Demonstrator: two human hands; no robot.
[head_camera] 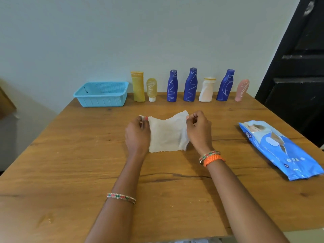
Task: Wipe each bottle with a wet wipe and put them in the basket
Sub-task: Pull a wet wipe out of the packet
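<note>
1. Between the two hands, above the middle of the wooden table [70, 163], hangs the wet wipe [166, 134]: thin, limp and damp by the look of it, so it likely weighs next to nothing, drapes rather than holds a shape, and may tear if pulled hard.
2. Its upper corners look like the best places to hold it, as they let the sheet spread flat.
3. Left hand [137, 132]: fingers curled, thumb and fingertips pinching the wipe's upper left corner.
4. Right hand [199, 128]: fingers curled likewise, pinching the upper right edge, the sheet stretched between the two.
5. Seven bottles stand in a row by the wall, among them a yellow bottle [138, 86] and a blue bottle [190, 85], probably light, smooth plastic, best held round the body.
6. At the row's left end, the blue basket [91, 100] holds no bottles yet.
7. To the right lies the wipes packet [278, 149].
</note>
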